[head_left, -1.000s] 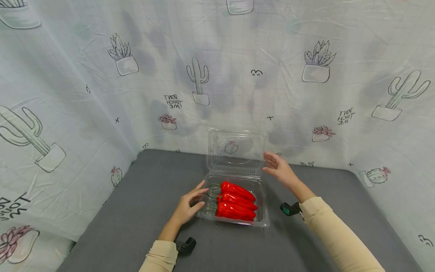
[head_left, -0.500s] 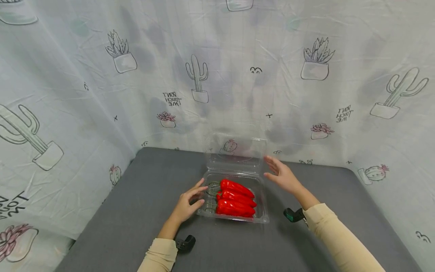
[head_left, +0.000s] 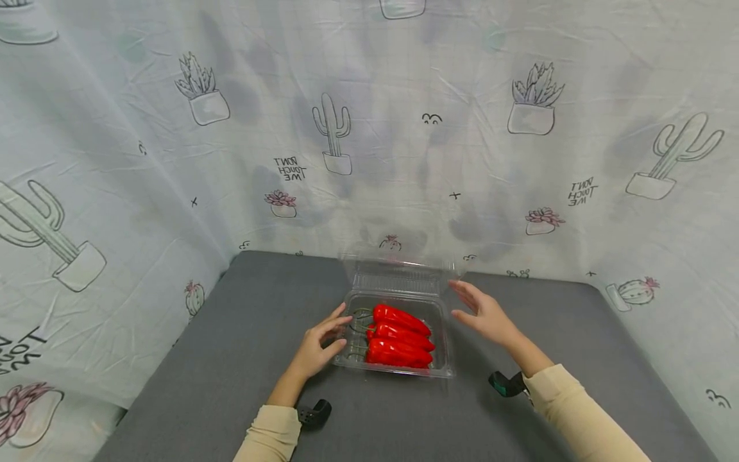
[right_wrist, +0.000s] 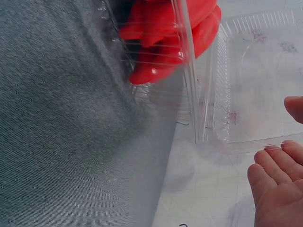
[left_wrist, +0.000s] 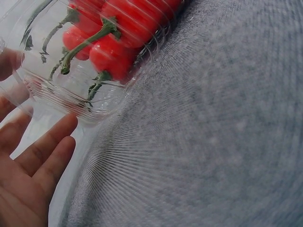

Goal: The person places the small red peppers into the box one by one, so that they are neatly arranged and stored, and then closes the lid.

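Observation:
A clear plastic clamshell container [head_left: 392,370] sits on the table, holding several red peppers [head_left: 400,353] with green stems that point left. Its hinged lid [head_left: 398,281] stands raised at the back, tilted forward over the base. My left hand [head_left: 314,348] is at the container's left side, fingers extended along the wall; in the left wrist view, fingertips [left_wrist: 71,120] lie close against the ribbed plastic. At the lid's right edge is my right hand [head_left: 487,317], its fingers nearly straight. In the right wrist view, those fingertips [right_wrist: 272,150] meet the lid's edge.
A dark grey cloth covers the table [head_left: 231,359]. Behind and beside it hangs a pale curtain [head_left: 404,147] printed with cacti and potted plants. Each wrist carries a black device, like the one on the left wrist [head_left: 314,414].
The lid has swung from nearly upright toward the base, its top edge coming forward and down. My right hand has lowered with it. The left hand and peppers stay put.

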`<action>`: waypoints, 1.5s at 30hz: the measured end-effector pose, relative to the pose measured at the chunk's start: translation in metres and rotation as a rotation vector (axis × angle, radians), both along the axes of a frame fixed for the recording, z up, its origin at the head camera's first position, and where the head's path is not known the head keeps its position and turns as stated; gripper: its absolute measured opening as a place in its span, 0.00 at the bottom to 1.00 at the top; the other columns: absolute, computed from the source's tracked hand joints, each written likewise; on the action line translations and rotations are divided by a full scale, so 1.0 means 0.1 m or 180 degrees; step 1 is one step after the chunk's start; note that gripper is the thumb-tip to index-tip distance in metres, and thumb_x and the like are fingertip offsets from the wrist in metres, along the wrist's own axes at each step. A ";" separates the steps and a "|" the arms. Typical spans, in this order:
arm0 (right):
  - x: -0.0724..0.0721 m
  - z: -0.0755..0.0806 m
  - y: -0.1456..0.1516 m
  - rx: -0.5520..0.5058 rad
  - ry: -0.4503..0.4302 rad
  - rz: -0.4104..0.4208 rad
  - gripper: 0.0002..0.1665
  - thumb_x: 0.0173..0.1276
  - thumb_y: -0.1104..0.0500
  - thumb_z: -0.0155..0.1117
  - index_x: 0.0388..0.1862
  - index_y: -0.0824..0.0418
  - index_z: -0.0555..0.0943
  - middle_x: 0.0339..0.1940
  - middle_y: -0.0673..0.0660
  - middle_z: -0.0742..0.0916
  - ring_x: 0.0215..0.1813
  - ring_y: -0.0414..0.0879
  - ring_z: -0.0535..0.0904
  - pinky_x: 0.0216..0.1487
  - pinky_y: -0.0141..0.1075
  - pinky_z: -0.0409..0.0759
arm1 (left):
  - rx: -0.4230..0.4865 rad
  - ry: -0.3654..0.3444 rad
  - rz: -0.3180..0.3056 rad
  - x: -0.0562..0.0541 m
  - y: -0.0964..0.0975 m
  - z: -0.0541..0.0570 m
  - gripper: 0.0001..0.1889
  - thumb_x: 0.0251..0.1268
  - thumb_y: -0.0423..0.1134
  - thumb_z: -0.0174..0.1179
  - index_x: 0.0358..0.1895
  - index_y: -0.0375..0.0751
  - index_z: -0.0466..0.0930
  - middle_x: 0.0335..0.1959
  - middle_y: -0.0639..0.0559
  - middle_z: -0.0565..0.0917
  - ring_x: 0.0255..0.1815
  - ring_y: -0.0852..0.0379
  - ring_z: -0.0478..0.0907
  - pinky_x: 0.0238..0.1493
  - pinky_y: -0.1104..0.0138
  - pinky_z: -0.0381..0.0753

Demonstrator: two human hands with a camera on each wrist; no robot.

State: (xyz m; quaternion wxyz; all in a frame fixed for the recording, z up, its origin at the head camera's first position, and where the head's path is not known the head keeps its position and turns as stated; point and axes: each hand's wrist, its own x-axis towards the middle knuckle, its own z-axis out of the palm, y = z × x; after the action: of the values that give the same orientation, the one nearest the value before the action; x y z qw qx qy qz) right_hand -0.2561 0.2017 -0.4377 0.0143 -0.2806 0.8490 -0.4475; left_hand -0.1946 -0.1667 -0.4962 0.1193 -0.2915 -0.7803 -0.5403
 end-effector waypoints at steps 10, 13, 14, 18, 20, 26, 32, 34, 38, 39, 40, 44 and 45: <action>0.19 -0.06 0.03 0.0064 -0.0038 -0.0134 0.36 0.67 0.62 0.61 0.70 0.70 0.61 0.69 0.72 0.68 0.69 0.67 0.64 0.63 0.54 0.68 | -0.0044 0.0027 0.0058 -0.01 0.00 -0.03 0.22 0.56 0.19 0.57 0.56 0.19 0.72 0.65 0.19 0.61 0.54 0.32 0.76 0.49 0.47 0.79; 0.23 -0.10 0.03 0.0075 -0.0063 -0.0170 0.35 0.66 0.65 0.60 0.69 0.73 0.60 0.68 0.74 0.68 0.67 0.69 0.65 0.62 0.56 0.69 | -0.0065 0.0031 0.0075 -0.01 0.00 -0.04 0.22 0.56 0.20 0.57 0.57 0.20 0.72 0.65 0.20 0.61 0.53 0.31 0.76 0.49 0.48 0.79; 0.24 -0.12 0.03 0.0058 -0.0054 -0.0171 0.35 0.67 0.64 0.60 0.69 0.74 0.60 0.68 0.75 0.68 0.67 0.69 0.65 0.61 0.56 0.69 | -0.0066 0.0016 0.0084 -0.01 -0.01 -0.04 0.22 0.56 0.20 0.57 0.57 0.20 0.72 0.65 0.20 0.61 0.53 0.31 0.76 0.49 0.48 0.79; 0.27 -0.19 0.04 -0.0131 -0.0030 -0.0104 0.33 0.68 0.64 0.59 0.69 0.72 0.61 0.68 0.73 0.69 0.67 0.69 0.64 0.61 0.54 0.70 | -0.0068 -0.0108 0.0174 0.00 0.00 -0.02 0.22 0.57 0.21 0.58 0.57 0.21 0.72 0.63 0.22 0.67 0.51 0.31 0.77 0.50 0.49 0.79; 0.28 -0.23 0.04 -0.0271 -0.0015 -0.0037 0.32 0.69 0.64 0.57 0.69 0.70 0.61 0.68 0.72 0.69 0.68 0.64 0.65 0.62 0.46 0.72 | -0.0037 -0.0168 0.0212 0.01 0.00 -0.02 0.21 0.58 0.22 0.58 0.57 0.21 0.73 0.61 0.23 0.70 0.51 0.31 0.77 0.50 0.49 0.79; 0.34 -0.37 0.02 -0.0730 0.0070 0.0265 0.31 0.69 0.69 0.54 0.68 0.75 0.60 0.67 0.78 0.66 0.69 0.29 0.63 0.63 0.18 0.64 | 0.0092 -0.0246 0.0111 -0.05 -0.04 -0.13 0.22 0.58 0.21 0.57 0.57 0.21 0.71 0.67 0.23 0.61 0.62 0.27 0.66 0.53 0.67 0.80; 0.37 -0.46 0.01 -0.0930 0.0025 0.0308 0.29 0.71 0.69 0.51 0.68 0.77 0.59 0.66 0.81 0.64 0.67 0.26 0.64 0.58 0.20 0.71 | 0.0360 -0.0278 -0.0083 -0.17 -0.09 -0.34 0.24 0.58 0.19 0.54 0.60 0.21 0.69 0.70 0.26 0.58 0.69 0.31 0.57 0.59 0.79 0.69; 0.38 -0.48 0.01 -0.0934 0.0030 0.0299 0.28 0.71 0.70 0.49 0.68 0.77 0.59 0.66 0.81 0.64 0.68 0.27 0.64 0.58 0.20 0.71 | 0.0390 -0.0217 -0.0087 -0.19 -0.10 -0.36 0.24 0.58 0.18 0.50 0.61 0.21 0.69 0.69 0.27 0.59 0.70 0.36 0.59 0.59 0.78 0.69; 0.42 -0.52 0.00 -0.0966 0.0038 0.0380 0.28 0.72 0.71 0.47 0.68 0.79 0.58 0.65 0.83 0.64 0.69 0.28 0.63 0.62 0.19 0.67 | 0.0503 -0.0239 -0.0096 -0.18 -0.11 -0.37 0.27 0.56 0.18 0.42 0.63 0.23 0.68 0.69 0.28 0.61 0.68 0.50 0.66 0.54 0.75 0.75; 0.43 -0.54 0.00 -0.0984 0.0022 0.0426 0.28 0.71 0.72 0.47 0.68 0.79 0.57 0.66 0.83 0.63 0.69 0.28 0.62 0.63 0.19 0.65 | 0.0539 -0.0261 -0.0109 -0.18 -0.11 -0.37 0.27 0.56 0.18 0.41 0.63 0.23 0.67 0.68 0.28 0.62 0.67 0.53 0.67 0.53 0.74 0.76; 0.44 -0.55 0.00 -0.1004 -0.0004 0.0466 0.29 0.71 0.73 0.47 0.69 0.79 0.56 0.66 0.83 0.62 0.70 0.28 0.61 0.64 0.19 0.64 | 0.0595 -0.0295 -0.0137 -0.18 -0.11 -0.36 0.27 0.57 0.18 0.40 0.63 0.22 0.67 0.68 0.27 0.61 0.66 0.55 0.68 0.52 0.73 0.78; 0.47 -0.58 0.00 -0.1030 -0.0065 0.0609 0.35 0.68 0.74 0.50 0.71 0.78 0.51 0.69 0.82 0.57 0.72 0.27 0.56 0.67 0.20 0.60 | 0.0723 -0.0447 -0.0155 -0.17 -0.12 -0.34 0.24 0.65 0.22 0.38 0.66 0.23 0.63 0.68 0.27 0.61 0.60 0.63 0.73 0.52 0.73 0.78; 0.48 -0.59 0.00 -0.1018 -0.0062 0.0642 0.36 0.68 0.74 0.50 0.72 0.78 0.49 0.70 0.81 0.56 0.73 0.27 0.55 0.68 0.20 0.59 | 0.0753 -0.0477 -0.0165 -0.17 -0.12 -0.33 0.24 0.67 0.23 0.38 0.66 0.23 0.62 0.68 0.27 0.60 0.57 0.64 0.74 0.52 0.72 0.78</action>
State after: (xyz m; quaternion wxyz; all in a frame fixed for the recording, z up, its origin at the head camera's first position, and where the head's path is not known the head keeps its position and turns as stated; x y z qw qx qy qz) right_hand -0.2083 0.2019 -0.4964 0.0225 -0.3586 0.7344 -0.5758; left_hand -0.2116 -0.1789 -0.5294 0.0802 -0.2544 -0.7101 -0.6516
